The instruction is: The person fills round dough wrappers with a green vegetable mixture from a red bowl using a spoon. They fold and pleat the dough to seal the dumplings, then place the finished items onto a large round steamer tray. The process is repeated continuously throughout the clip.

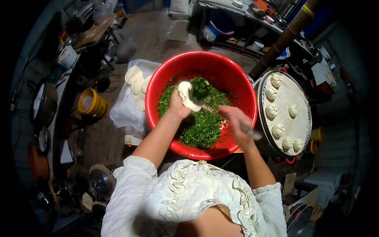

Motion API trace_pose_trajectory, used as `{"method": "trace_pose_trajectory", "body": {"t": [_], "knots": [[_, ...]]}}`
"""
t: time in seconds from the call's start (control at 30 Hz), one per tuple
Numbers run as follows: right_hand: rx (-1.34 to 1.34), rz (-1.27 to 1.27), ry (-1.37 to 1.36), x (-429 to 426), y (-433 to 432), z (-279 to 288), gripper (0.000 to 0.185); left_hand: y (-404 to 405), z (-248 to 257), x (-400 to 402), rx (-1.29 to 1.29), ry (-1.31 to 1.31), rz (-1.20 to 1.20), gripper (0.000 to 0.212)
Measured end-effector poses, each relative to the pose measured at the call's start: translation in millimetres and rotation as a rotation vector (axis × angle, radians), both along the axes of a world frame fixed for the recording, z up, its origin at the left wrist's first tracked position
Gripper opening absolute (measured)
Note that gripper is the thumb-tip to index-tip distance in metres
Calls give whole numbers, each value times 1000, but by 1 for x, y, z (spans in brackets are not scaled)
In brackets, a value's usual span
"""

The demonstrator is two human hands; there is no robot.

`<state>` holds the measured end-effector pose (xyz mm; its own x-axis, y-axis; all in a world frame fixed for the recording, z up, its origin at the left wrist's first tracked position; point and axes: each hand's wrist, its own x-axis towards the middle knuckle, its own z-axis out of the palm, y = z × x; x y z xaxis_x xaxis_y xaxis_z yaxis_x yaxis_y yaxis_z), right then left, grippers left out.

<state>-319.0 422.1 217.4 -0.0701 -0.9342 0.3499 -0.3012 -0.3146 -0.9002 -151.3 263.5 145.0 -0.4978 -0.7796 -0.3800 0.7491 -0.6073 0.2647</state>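
Over a large red plastic basin (201, 57) my left hand (178, 104) holds a round dough wrapper (185, 94), bent in the palm. My right hand (238, 120) grips a utensil, whose handle (250, 131) sticks out below the fist; motion blurs it. At its far end a clump of chopped green filling (200, 89) is against the wrapper's right side. More chopped greens (198, 133) cover the basin's bottom, with a few pinkish bits among them. To the left, several flat dough wrappers (136, 84) overlap on a clear plastic sheet (127, 109).
At right a round steamer (284, 109) lined with pale cloth carries several pleated buns (272, 111). A bamboo pole (284, 38) rises behind it. A yellow bucket (93, 103) stands on the floor at left. Cluttered shelves (242, 11) line the back; a lidded pot (100, 182) sits lower left.
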Motion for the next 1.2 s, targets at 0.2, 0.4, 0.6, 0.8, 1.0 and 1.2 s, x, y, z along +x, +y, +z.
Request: {"method": "trace_pose_trajectory", "body": {"t": [0.2,0.4,0.6,0.8,1.0,1.2], "knots": [[-285,90,837,61,14,-43,43,1,27,-16,58,-171,73,56],[-290,88,753,58,12,-33,43,7,7,18,23,-1,67,52],[6,117,775,34,12,-57,33,18,0,47,-86,62,1,51],[103,47,334,33,-24,-79,21,38,2,48,-87,106,-72,53],[426,74,-672,36,-65,-82,22,56,5,39,-119,171,-116,52],[401,33,-658,34,-60,-88,21,59,-14,30,-79,116,-159,53]]}}
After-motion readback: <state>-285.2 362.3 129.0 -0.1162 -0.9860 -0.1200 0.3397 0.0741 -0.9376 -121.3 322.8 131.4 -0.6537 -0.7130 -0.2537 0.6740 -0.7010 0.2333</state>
